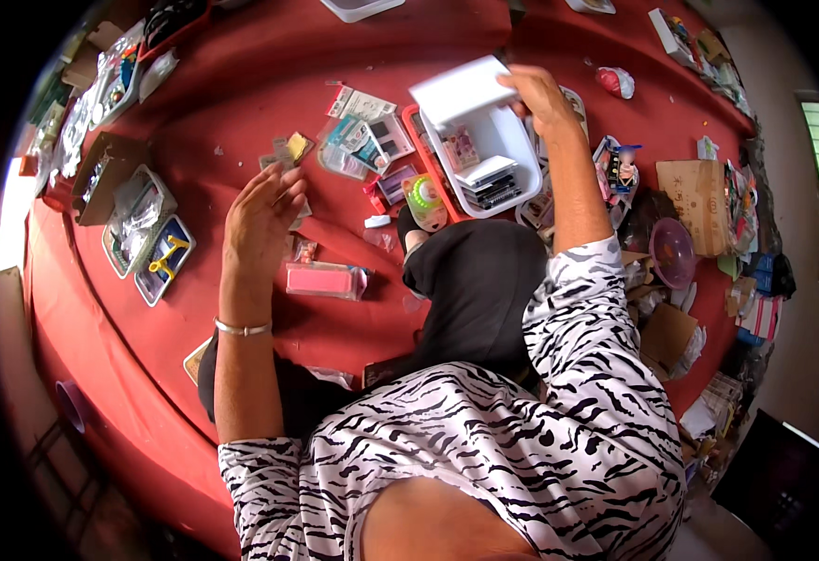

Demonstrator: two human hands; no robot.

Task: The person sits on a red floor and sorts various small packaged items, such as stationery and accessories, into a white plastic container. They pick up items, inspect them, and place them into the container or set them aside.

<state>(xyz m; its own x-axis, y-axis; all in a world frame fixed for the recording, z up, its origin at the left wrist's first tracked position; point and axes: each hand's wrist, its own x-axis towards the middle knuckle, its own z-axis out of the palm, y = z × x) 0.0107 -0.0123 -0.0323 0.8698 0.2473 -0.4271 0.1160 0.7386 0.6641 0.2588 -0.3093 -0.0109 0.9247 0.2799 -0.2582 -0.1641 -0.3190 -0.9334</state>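
My right hand [542, 96] grips the corner of a flat white rectangular box or panel [461, 91], slightly blurred, over the far side of a white plastic bin [528, 150]. Inside the bin lie a small printed packet [461, 146], white flat boxes [489, 172] and several dark flat pieces [497, 193]. My left hand [261, 208] hovers over the red cloth with fingers loosely bent and apart, holding nothing. Closest to it are small packets and a yellowish piece [297, 145]. A pink rectangular package [320, 280] lies nearer to me.
Blister packs [358, 142] and a clear pack with a green beaded ring [422, 198] lie left of the bin. Trays, one holding a yellow tool [168, 260], stand at left. Cardboard [692, 208] and a purple basin [672, 252] are at right. Red cloth [269, 65] spreads underneath.
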